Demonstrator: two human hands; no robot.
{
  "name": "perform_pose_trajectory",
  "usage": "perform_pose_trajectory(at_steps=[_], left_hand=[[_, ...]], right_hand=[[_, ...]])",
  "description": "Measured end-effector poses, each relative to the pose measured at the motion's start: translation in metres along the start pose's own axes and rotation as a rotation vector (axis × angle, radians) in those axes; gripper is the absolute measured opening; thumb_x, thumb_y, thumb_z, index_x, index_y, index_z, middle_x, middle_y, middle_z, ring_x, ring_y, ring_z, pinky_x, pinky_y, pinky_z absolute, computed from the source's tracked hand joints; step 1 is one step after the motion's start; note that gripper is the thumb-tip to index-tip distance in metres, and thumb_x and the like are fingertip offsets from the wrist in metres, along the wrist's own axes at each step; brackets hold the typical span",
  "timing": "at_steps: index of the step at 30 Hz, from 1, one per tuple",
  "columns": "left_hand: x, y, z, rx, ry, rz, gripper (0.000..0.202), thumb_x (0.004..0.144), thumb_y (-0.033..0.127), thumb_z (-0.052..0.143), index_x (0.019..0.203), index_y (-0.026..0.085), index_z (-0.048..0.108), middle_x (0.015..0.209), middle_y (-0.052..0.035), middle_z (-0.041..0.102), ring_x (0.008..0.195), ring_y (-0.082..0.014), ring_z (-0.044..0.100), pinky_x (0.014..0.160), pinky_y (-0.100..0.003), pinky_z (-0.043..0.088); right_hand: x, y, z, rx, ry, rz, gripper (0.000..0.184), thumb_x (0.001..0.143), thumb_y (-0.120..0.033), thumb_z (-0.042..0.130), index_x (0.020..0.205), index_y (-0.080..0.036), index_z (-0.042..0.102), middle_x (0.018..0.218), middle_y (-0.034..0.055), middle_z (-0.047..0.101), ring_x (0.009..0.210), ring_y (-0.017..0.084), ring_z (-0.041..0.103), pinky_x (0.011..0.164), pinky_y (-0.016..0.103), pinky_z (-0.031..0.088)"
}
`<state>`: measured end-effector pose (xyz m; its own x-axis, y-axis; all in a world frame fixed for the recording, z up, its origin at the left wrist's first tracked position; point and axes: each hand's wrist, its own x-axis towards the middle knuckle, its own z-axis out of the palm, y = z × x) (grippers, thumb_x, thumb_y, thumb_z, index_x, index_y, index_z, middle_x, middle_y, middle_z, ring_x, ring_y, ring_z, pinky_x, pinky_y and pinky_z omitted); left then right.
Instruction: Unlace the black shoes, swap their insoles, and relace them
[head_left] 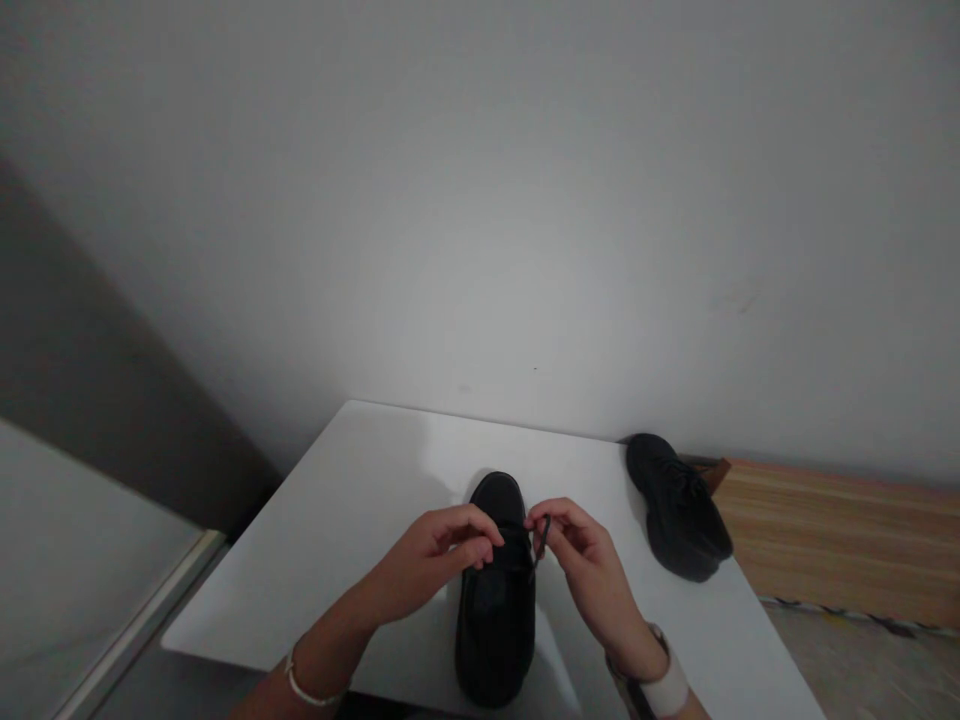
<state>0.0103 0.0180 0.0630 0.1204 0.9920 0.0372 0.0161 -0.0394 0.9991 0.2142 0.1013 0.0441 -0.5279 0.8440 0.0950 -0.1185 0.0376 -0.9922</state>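
A black lace-up shoe [495, 620] stands on a white table [360, 500], toe pointing away from me. My left hand [435, 565] hovers over the laces with its fingers curled and pinched, probably on a lace end that I cannot see clearly. My right hand [585, 560] pinches a loop of the black shoelace [541, 540] just right of the shoe's tongue. Both hands meet above the lacing. A thin bracelet sits on my left wrist and a pale band on my right wrist.
A second black shoe [679, 510] lies at the table's far right edge, toe away. A wooden surface [840, 540] stretches to the right beyond it. A white wall rises behind the table. A pale panel and floor lie to the left.
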Motion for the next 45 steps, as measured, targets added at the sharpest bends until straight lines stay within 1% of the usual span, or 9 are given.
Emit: perform_pose_trajectory(at_steps=[5,9,11,16,21,25,28,32,45], left_hand=[[-0.001,-0.015,-0.007,-0.110,0.137,-0.037,0.033,0.087,0.042,0.063,0.111,0.019,0.055,0.072,0.0014,0.061,0.068,-0.0137,0.055,0.068,-0.028,0.043],[-0.002,-0.025,-0.012,-0.125,0.180,-0.087,0.028,0.085,0.041,0.066,0.097,0.016,0.062,0.070,0.0000,0.063,0.066,-0.0130,0.053,0.067,-0.028,0.041],[-0.004,-0.030,-0.014,-0.135,0.194,-0.109,0.028,0.084,0.041,0.067,0.095,0.016,0.063,0.068,0.0003,0.064,0.064,-0.0127,0.052,0.066,-0.027,0.040],[-0.008,-0.042,-0.024,-0.144,0.288,-0.143,0.027,0.082,0.038,0.069,0.097,0.016,0.062,0.067,0.0008,0.065,0.065,-0.0128,0.050,0.067,-0.027,0.038],[-0.014,-0.045,-0.030,-0.135,0.390,-0.153,0.029,0.084,0.041,0.067,0.101,0.017,0.062,0.070,0.0010,0.064,0.068,-0.0132,0.049,0.069,-0.027,0.037],[-0.014,-0.045,-0.029,-0.113,0.361,-0.166,0.040,0.082,0.046,0.067,0.108,0.015,0.062,0.072,-0.0009,0.065,0.067,-0.0141,0.050,0.068,-0.028,0.038],[-0.011,-0.045,-0.029,-0.051,0.337,-0.162,0.036,0.086,0.047,0.061,0.102,0.015,0.062,0.070,-0.0009,0.063,0.067,-0.0142,0.051,0.068,-0.028,0.039],[-0.010,-0.043,-0.030,0.089,0.270,-0.143,0.029,0.085,0.044,0.062,0.089,0.016,0.064,0.069,-0.0003,0.062,0.068,-0.0149,0.054,0.068,-0.027,0.040],[-0.015,-0.045,-0.023,0.609,0.092,0.064,0.010,0.091,0.027,0.063,0.086,0.021,0.069,0.085,-0.0013,0.069,0.087,-0.0178,0.057,0.082,-0.030,0.041]], right_hand=[[-0.003,0.011,-0.014,0.162,0.165,-0.015,0.030,0.090,-0.053,0.063,0.096,-0.023,0.068,0.078,0.0008,0.060,0.071,0.015,0.051,0.070,0.030,0.043],[-0.006,0.012,-0.020,0.259,0.231,-0.045,0.030,0.089,-0.055,0.064,0.083,-0.025,0.065,0.075,-0.0007,0.051,0.084,0.018,0.051,0.086,0.034,0.043],[-0.007,0.011,-0.022,0.303,0.223,-0.037,0.033,0.090,-0.054,0.063,0.077,-0.024,0.062,0.071,-0.0020,0.045,0.080,0.017,0.051,0.088,0.037,0.044],[-0.011,0.010,-0.030,0.334,0.200,0.008,0.029,0.091,-0.049,0.062,0.081,-0.021,0.064,0.063,-0.0060,0.030,0.057,0.011,0.031,0.062,0.030,0.041],[-0.014,0.015,-0.041,0.251,0.213,-0.008,0.030,0.090,-0.049,0.064,0.084,-0.020,0.066,0.061,-0.0065,0.030,0.056,0.010,0.028,0.057,0.027,0.034],[-0.016,0.023,-0.045,0.102,0.168,0.002,0.032,0.090,-0.052,0.062,0.103,-0.022,0.062,0.059,-0.0079,0.034,0.055,0.011,0.034,0.059,0.028,0.036],[-0.017,0.025,-0.044,-0.072,0.102,0.017,0.028,0.089,-0.049,0.066,0.093,-0.021,0.063,0.061,-0.0046,0.048,0.059,0.013,0.045,0.060,0.028,0.037],[-0.018,0.022,-0.038,-0.312,-0.005,-0.001,0.022,0.087,-0.040,0.069,0.081,-0.019,0.067,0.079,0.0030,0.063,0.078,0.019,0.056,0.074,0.032,0.042],[-0.019,0.024,-0.033,-0.641,-0.142,-0.080,0.017,0.095,-0.030,0.057,0.084,-0.019,0.064,0.081,0.0039,0.065,0.080,0.022,0.059,0.076,0.035,0.043]])
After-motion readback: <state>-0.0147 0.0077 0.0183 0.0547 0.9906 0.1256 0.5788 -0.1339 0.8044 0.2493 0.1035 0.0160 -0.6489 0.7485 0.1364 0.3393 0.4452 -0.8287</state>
